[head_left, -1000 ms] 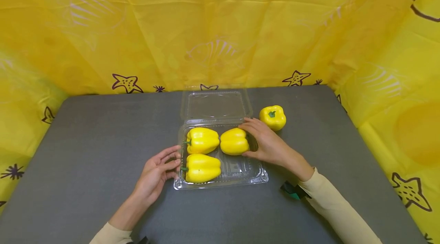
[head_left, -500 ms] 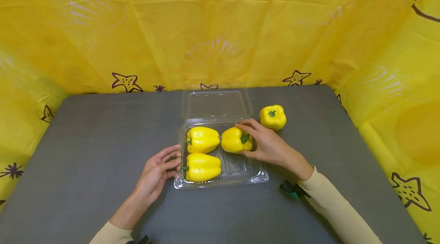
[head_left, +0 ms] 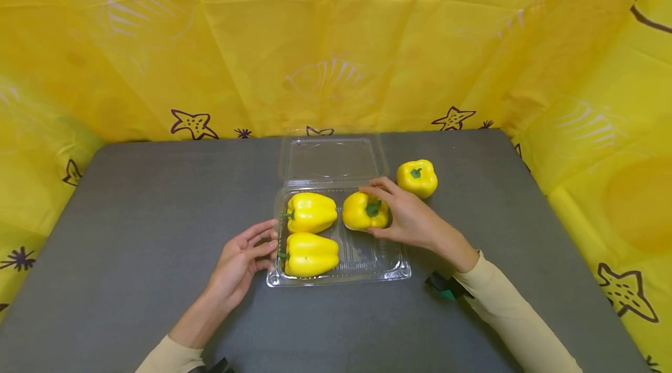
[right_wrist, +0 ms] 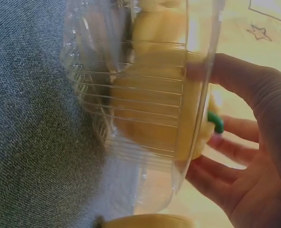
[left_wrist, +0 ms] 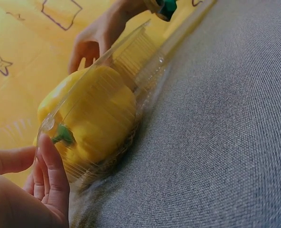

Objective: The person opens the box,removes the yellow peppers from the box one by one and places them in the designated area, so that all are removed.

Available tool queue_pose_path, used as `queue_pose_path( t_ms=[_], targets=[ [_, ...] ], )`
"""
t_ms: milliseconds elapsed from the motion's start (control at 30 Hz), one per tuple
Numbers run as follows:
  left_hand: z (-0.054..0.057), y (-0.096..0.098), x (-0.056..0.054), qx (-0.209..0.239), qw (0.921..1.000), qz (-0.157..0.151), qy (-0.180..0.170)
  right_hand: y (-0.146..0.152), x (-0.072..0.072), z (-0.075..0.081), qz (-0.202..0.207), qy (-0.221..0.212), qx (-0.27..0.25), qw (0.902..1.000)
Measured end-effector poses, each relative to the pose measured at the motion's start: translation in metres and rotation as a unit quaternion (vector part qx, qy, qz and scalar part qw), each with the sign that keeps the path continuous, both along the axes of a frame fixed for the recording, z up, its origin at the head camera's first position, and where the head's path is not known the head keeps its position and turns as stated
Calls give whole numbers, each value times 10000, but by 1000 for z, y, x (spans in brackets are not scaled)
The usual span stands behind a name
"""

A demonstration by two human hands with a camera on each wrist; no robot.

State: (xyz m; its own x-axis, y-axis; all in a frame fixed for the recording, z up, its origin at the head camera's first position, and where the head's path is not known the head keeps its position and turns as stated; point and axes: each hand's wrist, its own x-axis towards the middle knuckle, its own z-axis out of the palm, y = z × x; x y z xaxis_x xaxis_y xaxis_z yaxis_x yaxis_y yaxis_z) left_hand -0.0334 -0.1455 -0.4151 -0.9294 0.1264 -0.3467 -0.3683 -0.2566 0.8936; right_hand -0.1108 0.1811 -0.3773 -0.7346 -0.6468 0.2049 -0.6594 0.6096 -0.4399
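An open clear plastic clamshell container (head_left: 362,253) lies on the table, with two yellow bell peppers on their sides in its left half: a far pepper (head_left: 313,213) and a near pepper (head_left: 312,256). Their green stems face left. My right hand (head_left: 417,218) grips a third yellow bell pepper (head_left: 357,211) inside the far right part, its stem tipped up and toward me. Through the clear wall in the right wrist view, thumb and fingers span this pepper (right_wrist: 150,104). At the container's left side, my left hand (head_left: 236,265) pinches the rim between thumb and fingers (left_wrist: 52,173).
Another yellow bell pepper (head_left: 417,178) stands on the grey table (head_left: 157,215), right of the container and just beyond my right hand. The clear lid (head_left: 331,160) lies folded back toward the yellow patterned cloth (head_left: 325,40) behind the table.
The right hand has turned the held pepper so that its stem comes into sight and points up, and has shifted it slightly right. The left hand has stayed at the rim.
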Motion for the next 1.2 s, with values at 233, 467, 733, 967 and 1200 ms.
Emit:
queue_pose_path(
  t_ms=[233,467,733,967,1200],
  targets=[
    [0,0,0,-30,10000,-7,-20,1,0,2,-33,-98,146,9998],
    [0,0,1,10,10000,-9,-4,3,1,1,-9,-192,122,9997],
    [2,0,1,10,10000,-19,-4,3,1,3,91,-243,463,9986],
    [1,1,0,20,10000,4,-5,2,1,2,74,-336,262,9991],
    [0,1,1,56,10000,16,1,2,-1,3,74,-240,-132,9996]
  ],
)
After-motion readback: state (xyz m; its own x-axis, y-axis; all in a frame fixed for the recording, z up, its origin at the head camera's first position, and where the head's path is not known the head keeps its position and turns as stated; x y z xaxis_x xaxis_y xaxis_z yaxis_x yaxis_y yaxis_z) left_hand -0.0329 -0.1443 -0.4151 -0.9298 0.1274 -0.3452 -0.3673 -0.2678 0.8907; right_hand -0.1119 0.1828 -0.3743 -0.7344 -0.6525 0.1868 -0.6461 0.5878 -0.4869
